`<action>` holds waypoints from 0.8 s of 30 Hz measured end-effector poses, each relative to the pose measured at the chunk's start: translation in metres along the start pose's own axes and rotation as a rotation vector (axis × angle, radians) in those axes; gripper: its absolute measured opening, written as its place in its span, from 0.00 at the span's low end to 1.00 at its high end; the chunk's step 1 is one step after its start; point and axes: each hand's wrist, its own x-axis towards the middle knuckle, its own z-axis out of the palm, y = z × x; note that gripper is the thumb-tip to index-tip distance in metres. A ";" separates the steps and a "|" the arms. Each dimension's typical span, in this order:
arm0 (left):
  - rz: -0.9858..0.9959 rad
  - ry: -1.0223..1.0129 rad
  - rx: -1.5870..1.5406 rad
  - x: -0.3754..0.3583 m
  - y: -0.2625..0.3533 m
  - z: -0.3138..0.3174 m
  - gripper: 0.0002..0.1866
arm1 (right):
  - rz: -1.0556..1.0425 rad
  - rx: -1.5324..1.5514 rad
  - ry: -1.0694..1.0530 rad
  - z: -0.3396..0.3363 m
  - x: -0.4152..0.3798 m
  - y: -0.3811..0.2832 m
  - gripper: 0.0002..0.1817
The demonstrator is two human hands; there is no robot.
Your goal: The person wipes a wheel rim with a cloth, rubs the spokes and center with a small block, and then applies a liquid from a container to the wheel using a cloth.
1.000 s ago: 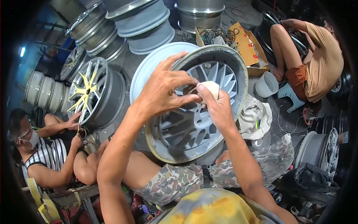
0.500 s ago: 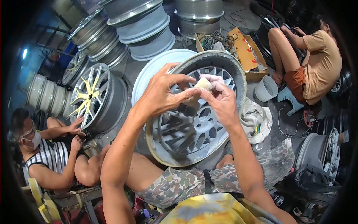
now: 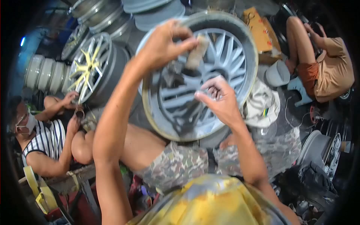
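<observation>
My left hand (image 3: 168,43) pinches a worn, beige strip of sandpaper (image 3: 197,54) between thumb and fingertips. The strip hangs down over a grey multi-spoke wheel rim (image 3: 252,56), which leans tilted in front of my legs. Over the lower right part of the rim is my right hand (image 3: 221,99), its fingers curled and the thumb apart from them, with nothing visible held. White dust coats those fingers. Motion blurs both hands a little.
At left, a masked person (image 3: 41,138) works beside a wheel with yellow-covered spokes (image 3: 88,71). Another person (image 3: 330,67) sits on a low stool at right. A white bucket (image 3: 277,74), pale cloth (image 3: 262,105) and cardboard box (image 3: 260,32) lie near the rim.
My hands were together at the beige piece; now they are apart. The left hand has lifted the strip up and left, and the right has let go. The whole view has shifted.
</observation>
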 end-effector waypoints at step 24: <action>-0.038 -0.056 -0.104 0.009 0.008 -0.002 0.14 | 0.080 -0.035 -0.751 0.099 -0.118 0.017 0.09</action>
